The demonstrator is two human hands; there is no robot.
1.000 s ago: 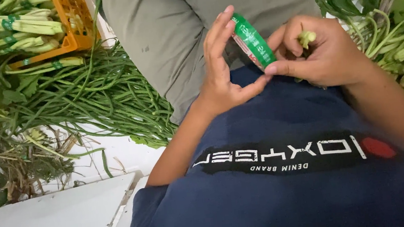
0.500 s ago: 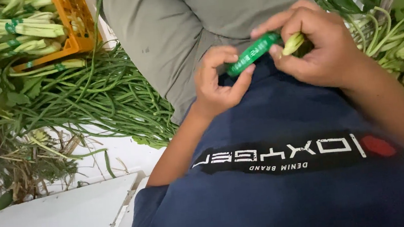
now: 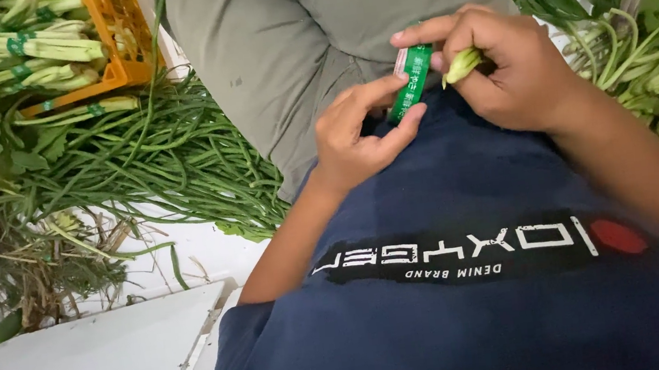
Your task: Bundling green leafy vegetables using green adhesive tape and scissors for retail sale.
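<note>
Now the green tape strip [image 3: 410,83] sits pinched between both hands over the lap, left hand [image 3: 357,137] gripping its lower end, right hand [image 3: 509,68] its top plus a pale vegetable stem [image 3: 461,65]. Best kept taut, flat, untwisted. Long beans [image 3: 181,168] lie nearby.

Between my left hand [image 3: 357,137] and my right hand [image 3: 509,68] I pinch a narrow green plastic tape strip [image 3: 410,80]; it looks glossy and smooth, with a pale paper-like edge at its top. In my right palm sits a short pale green vegetable stem end [image 3: 461,65], waxy and moist. Under both hands my dark navy cotton shirt [image 3: 473,308] is matt and soft, and beyond them my grey-olive cloth trousers [image 3: 289,34] look matt and slightly speckled. Far left of my left hand, the orange plastic crate [image 3: 114,36] has a dull sheen, and the long green beans [image 3: 173,169] look smooth.
</note>
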